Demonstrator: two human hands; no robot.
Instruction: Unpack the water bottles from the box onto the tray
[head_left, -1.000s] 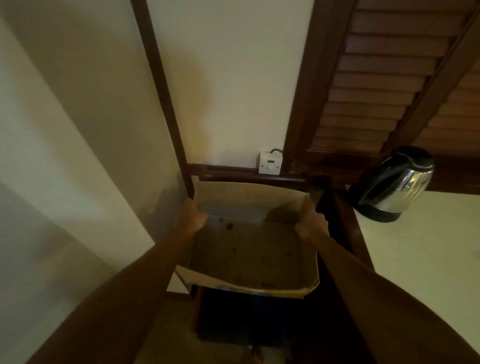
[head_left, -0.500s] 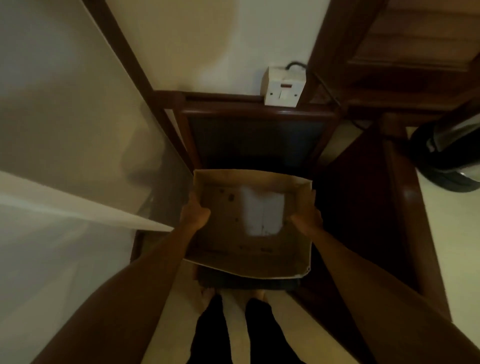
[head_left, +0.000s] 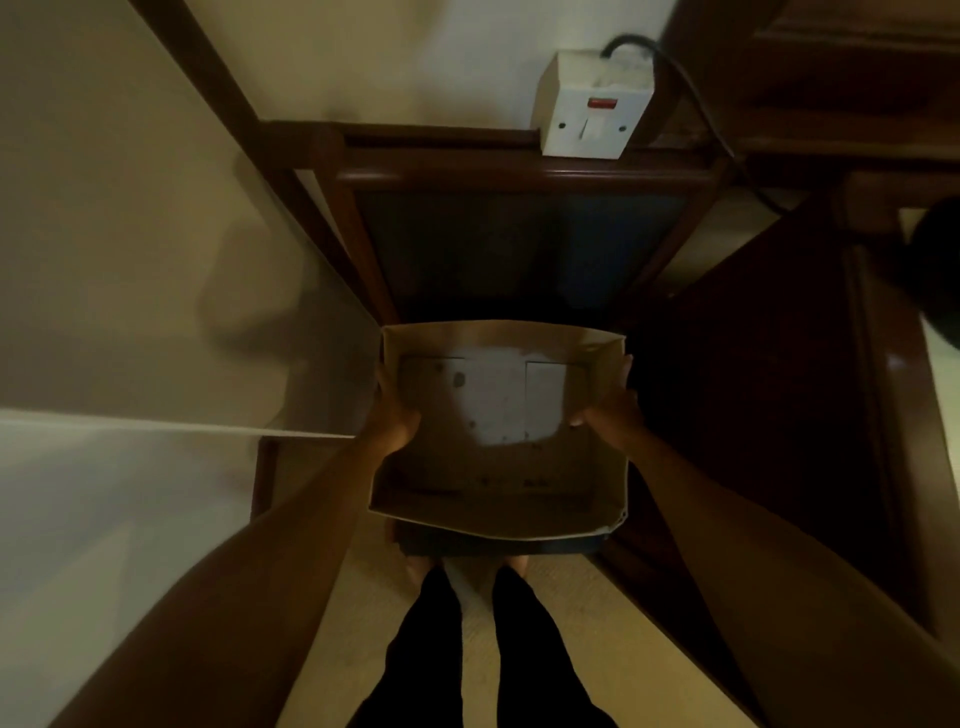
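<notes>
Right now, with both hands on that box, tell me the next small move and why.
Probably lower the cardboard box straight down and set it on the floor. Its inside shows only bare cardboard and pale patches, no bottles, so nothing seems left to unpack. The left hand and right hand hold opposite side walls, so the grip is even. It hangs above the feet, so clear them first.

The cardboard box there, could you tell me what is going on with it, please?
A person is holding an open cardboard box with both hands: the left hand grips its left wall and the right hand its right wall. No bottles show inside, only the stained bottom. The box is held low in front of a dark wooden stand, above the person's feet. A white wall socket sits behind.
</notes>
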